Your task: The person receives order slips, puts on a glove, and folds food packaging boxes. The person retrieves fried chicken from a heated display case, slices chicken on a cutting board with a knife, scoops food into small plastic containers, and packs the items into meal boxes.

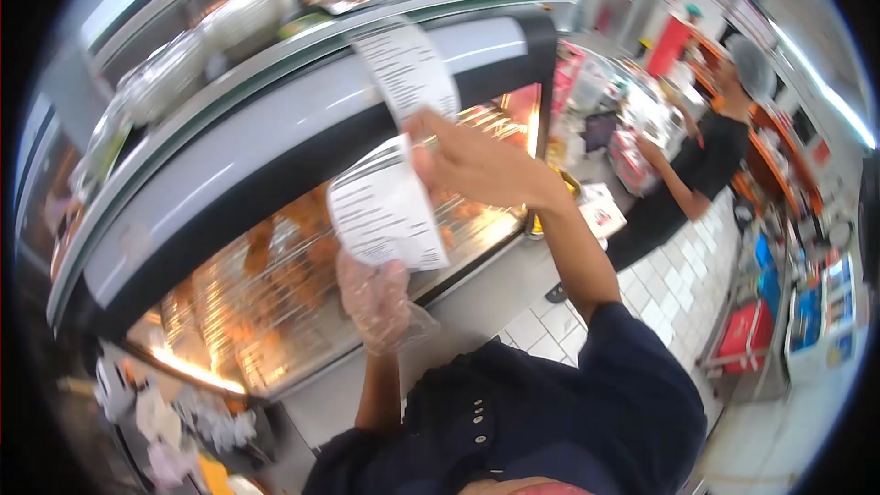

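A printed paper receipt [385, 211] is between my hands, in front of the lit glass food display case [312, 147]. My left hand [374, 302], in a clear plastic glove, grips its lower edge, with the fingertips partly behind the paper. My bare right hand [481, 160] is closed at the receipt's upper right edge. Just above these fingers, another stretch of printed receipt paper [408, 69] hangs over the front of the case. My right hand covers the place where the two papers meet, so I cannot tell whether they are joined.
Wrapped packages [170, 73] lie along the top of the case. Crumpled plastic bags [215, 422] are at the lower left. To the right, a person in dark clothes and a hair net [715, 151] stands at a cluttered counter. A red crate [747, 337] sits on a shelf.
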Demonstrator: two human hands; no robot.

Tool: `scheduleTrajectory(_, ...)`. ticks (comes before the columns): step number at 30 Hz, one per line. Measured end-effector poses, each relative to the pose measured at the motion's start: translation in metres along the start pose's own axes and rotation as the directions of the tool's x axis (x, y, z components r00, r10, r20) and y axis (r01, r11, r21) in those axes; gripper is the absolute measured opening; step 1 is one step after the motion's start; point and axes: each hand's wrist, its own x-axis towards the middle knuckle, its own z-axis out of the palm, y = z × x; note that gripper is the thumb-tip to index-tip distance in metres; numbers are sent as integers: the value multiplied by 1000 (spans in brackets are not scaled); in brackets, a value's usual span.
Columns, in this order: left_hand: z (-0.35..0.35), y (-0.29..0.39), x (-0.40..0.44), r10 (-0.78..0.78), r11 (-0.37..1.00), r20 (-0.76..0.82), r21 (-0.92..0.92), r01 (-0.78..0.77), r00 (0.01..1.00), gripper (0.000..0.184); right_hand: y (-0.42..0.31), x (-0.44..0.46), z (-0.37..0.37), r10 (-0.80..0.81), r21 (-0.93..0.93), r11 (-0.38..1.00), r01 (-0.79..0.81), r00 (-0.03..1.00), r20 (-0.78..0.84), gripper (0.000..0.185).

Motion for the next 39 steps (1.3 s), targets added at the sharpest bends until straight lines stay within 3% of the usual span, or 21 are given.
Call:
scheduleTrajectory(1, -2, 6, 2, -99, 993, 75, -61, 104, 992, 44, -14, -11, 1, 67, -36, 997, -62, 989, 133, 59)
scheduleTrajectory(2, -4, 5, 7, -99, 994, 46, -37, 101, 994, 44, -1, -10, 27, -248, 303, 916, 262, 965, -84, 48)
scheduleTrajectory(4, -7, 5, 18, -34, 998, 238, 55, 22, 971, 41, -14, -2, 33, -46, 692, 710, 128, 990, -136, 45)
scheduleTrajectory(6, -1, 7, 26, -69, 997, 158, -14, 72, 985, 45, -27, 21, 27, -47, 704, 662, 259, 951, -305, 45)
scheduleTrajectory(10, 5, 19, 51, -147, 964, 1, -224, 144, 989, 59, -36, 91, 11, -255, 103, 931, 351, 823, -507, 41)
scheduleTrajectory(11, 4, 20, 60, -137, 957, -22, -261, 126, 990, 64, -31, 109, 6, -260, 111, 927, 359, 827, -498, 41)
scheduleTrajectory(12, 1, 14, 66, -135, 960, -37, -254, 121, 990, 64, -23, 128, 3, -328, -93, 941, 324, 816, -477, 34)
scheduleTrajectory(13, -3, 3, 71, -110, 966, -28, -239, 101, 993, 66, -21, 138, 5, -394, -297, 912, 284, 806, -442, 29)
scheduleTrajectory(14, -8, -3, 72, -85, 972, -20, -223, 78, 996, 68, -15, 141, 10, -404, -293, 909, 298, 806, -432, 29)
scheduleTrajectory(16, -9, 3, 73, -131, 960, -60, -256, 111, 990, 66, -17, 143, 19, -670, -698, 675, 238, 593, -446, 24)
scheduleTrajectory(18, -13, 2, 71, -179, 957, -70, -243, 158, 981, 65, -15, 142, 22, -642, -711, 672, 206, 641, -421, 24)
scheduleTrajectory(20, -17, -3, 67, -163, 962, -74, -235, 142, 984, 62, -15, 147, 21, -721, -670, 625, 401, 625, -299, 12)
scheduleTrajectory(22, -15, -3, 62, -131, 974, -48, -194, 120, 990, 58, -16, 142, 17, -702, -665, 611, 429, 681, -206, 19)
scheduleTrajectory(26, -20, -3, 59, -150, 983, -40, -110, 145, 988, 56, -23, 147, 15, -833, -877, 372, 305, 526, -170, 29)
scheduleTrajectory(28, -26, -12, 56, -139, 989, -32, 39, 140, 990, 57, -10, 151, 12, -813, -887, 347, 303, 568, -124, 34)
scheduleTrajectory(29, -31, -4, 52, -77, 988, -73, 130, 86, 994, 57, -13, 150, 10, -722, -848, 421, 322, 685, -99, 38)
scheduleTrajectory(30, -37, 6, 49, -21, 972, -107, 231, 46, 994, 57, -4, 160, 4, -754, -847, 379, 372, 655, -49, 37)
scheduleTrajectory(32, -56, 2, 38, -95, 994, -53, 49, 97, 994, 57, -4, 168, -1, -701, -906, 305, 294, 713, -5, 32)
scheduleTrajectory(34, -72, -1, 16, -71, 996, -112, 51, 77, 991, 54, 0, 177, -3, -539, -988, 151, 33, 840, -55, 31)
scheduleTrajectory(36, -83, 8, -22, -196, 978, -157, 33, 204, 968, 52, 29, 179, -21, -672, -992, 27, 125, 737, 75, 33)
scheduleTrajectory(39, -103, 15, -75, -383, 918, -158, 39, 394, 910, 50, 19, 175, -18, -526, -1000, 2, 28, 850, 23, 35)
